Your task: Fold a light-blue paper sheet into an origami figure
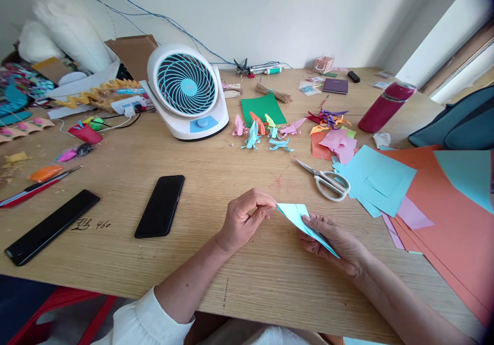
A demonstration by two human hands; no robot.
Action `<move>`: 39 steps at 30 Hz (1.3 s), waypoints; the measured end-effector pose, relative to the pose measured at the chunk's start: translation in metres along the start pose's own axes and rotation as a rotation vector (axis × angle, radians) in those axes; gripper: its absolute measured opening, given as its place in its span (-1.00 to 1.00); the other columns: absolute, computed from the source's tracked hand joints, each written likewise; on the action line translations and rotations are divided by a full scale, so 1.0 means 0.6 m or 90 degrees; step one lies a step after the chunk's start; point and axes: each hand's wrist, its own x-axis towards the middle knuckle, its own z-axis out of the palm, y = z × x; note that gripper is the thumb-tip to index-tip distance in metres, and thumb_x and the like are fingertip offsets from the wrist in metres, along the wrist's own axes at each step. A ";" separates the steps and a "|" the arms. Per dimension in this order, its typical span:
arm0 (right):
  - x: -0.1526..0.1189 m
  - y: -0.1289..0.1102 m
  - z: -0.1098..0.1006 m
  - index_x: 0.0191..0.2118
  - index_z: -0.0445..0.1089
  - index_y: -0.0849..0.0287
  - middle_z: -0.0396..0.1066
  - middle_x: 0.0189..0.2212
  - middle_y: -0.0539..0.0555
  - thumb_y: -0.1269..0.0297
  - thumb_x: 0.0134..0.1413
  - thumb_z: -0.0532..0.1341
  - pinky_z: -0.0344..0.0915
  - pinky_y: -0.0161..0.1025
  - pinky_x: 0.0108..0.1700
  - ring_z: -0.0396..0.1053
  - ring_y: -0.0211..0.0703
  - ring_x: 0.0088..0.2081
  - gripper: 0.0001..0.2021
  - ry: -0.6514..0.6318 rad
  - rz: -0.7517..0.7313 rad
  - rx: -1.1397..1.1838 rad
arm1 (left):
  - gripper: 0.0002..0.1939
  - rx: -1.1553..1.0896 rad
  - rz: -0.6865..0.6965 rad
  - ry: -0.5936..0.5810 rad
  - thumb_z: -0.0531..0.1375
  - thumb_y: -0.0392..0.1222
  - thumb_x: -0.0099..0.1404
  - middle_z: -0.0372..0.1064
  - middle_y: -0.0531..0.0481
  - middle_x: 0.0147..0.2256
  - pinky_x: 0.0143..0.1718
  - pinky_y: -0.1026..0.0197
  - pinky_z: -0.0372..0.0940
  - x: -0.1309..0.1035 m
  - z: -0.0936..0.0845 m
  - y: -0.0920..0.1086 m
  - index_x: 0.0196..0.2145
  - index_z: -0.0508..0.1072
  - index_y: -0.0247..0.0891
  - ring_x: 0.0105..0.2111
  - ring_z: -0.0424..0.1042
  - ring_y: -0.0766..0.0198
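Observation:
A folded piece of light blue paper (299,213) is held up over the front of the wooden table, with a crease line on its upper face. My right hand (335,239) grips its right part, thumb on top and fingers beneath. At the paper's pointed left corner, my left hand (249,213) pinches the tip between thumb and fingertips. Beyond my hands, scissors (332,183) lie with their blades toward the upper left. Several small folded paper figures (252,135) stand near a green sheet (262,109).
A white fan (187,90) stands at the back left. Two black devices, a phone (160,206) and a long one (52,226), lie on the left. Blue sheets (380,175), orange sheets (455,221) and a red flask (386,109) are on the right.

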 end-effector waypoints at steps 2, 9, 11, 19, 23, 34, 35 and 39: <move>0.000 -0.001 0.002 -0.49 0.38 0.22 0.29 -0.61 -0.07 0.18 0.02 0.41 0.15 -0.47 -0.53 0.17 -0.44 -0.58 -0.73 0.023 -0.014 -0.017 | -0.90 -0.029 -0.039 0.005 0.17 -0.35 0.36 0.46 0.01 -0.30 -0.39 0.35 0.32 -0.003 0.002 -0.002 -0.28 0.48 -0.25 -0.46 0.40 0.44; -0.004 0.000 0.009 -0.30 0.51 0.10 0.48 -0.43 0.00 0.10 0.01 0.40 0.33 -0.31 -0.31 0.37 -0.25 -0.41 -0.80 0.118 -0.242 -0.166 | -0.79 -0.148 -0.219 0.015 0.10 -0.16 0.43 0.36 0.02 -0.39 -0.49 0.35 0.24 0.003 0.003 0.001 -0.29 0.47 -0.29 -0.51 0.32 0.45; -0.004 0.003 0.005 -0.31 0.51 0.09 0.47 -0.43 0.01 0.10 0.04 0.37 0.32 -0.29 -0.29 0.36 -0.21 -0.37 -0.82 0.139 -0.332 -0.243 | -0.74 -0.159 -0.239 0.001 0.09 -0.12 0.43 0.33 0.03 -0.40 -0.54 0.35 0.20 0.004 0.003 0.003 -0.34 0.46 -0.30 -0.54 0.29 0.45; -0.008 0.010 -0.007 -0.37 0.40 0.10 0.25 -0.41 -0.01 0.26 0.20 0.26 0.09 -0.28 -0.38 0.14 -0.24 -0.39 -0.88 0.177 -0.567 -0.536 | -0.76 -0.119 -0.251 -0.006 0.14 -0.13 0.39 0.30 0.05 -0.44 -0.56 0.36 0.15 0.005 0.000 0.005 -0.38 0.46 -0.32 -0.57 0.26 0.47; -0.009 0.010 -0.008 -0.36 0.36 0.10 0.23 -0.39 -0.01 0.30 0.23 0.22 0.09 -0.27 -0.38 0.13 -0.24 -0.38 -0.88 0.165 -0.578 -0.571 | -0.81 -0.127 -0.258 -0.017 0.20 -0.18 0.33 0.26 0.09 -0.50 -0.55 0.38 0.13 0.009 -0.003 0.004 -0.41 0.45 -0.32 -0.57 0.23 0.47; -0.013 0.006 -0.001 -0.42 0.34 0.11 0.22 -0.42 0.02 0.19 0.21 0.23 0.08 -0.25 -0.40 0.13 -0.20 -0.41 -0.80 0.188 -0.529 -0.578 | -0.85 -0.066 -0.221 -0.028 0.21 -0.18 0.32 0.32 0.04 -0.44 -0.46 0.35 0.15 0.006 -0.005 -0.006 -0.40 0.43 -0.28 -0.45 0.26 0.39; -0.013 0.006 0.001 -0.42 0.35 0.11 0.23 -0.43 0.02 0.18 0.20 0.24 0.08 -0.25 -0.40 0.13 -0.20 -0.42 -0.80 0.190 -0.525 -0.575 | -0.85 -0.060 -0.220 -0.036 0.19 -0.17 0.33 0.34 0.03 -0.42 -0.44 0.34 0.17 0.005 -0.005 -0.007 -0.38 0.42 -0.27 -0.43 0.28 0.38; -0.013 0.006 0.005 -0.43 0.37 0.11 0.22 -0.46 0.01 0.16 0.17 0.25 0.06 -0.24 -0.41 0.11 -0.20 -0.44 -0.80 0.193 -0.513 -0.565 | -0.83 -0.070 -0.232 -0.055 0.15 -0.15 0.36 0.36 -0.01 -0.36 -0.44 0.35 0.18 0.003 -0.003 -0.010 -0.36 0.39 -0.27 -0.41 0.29 0.37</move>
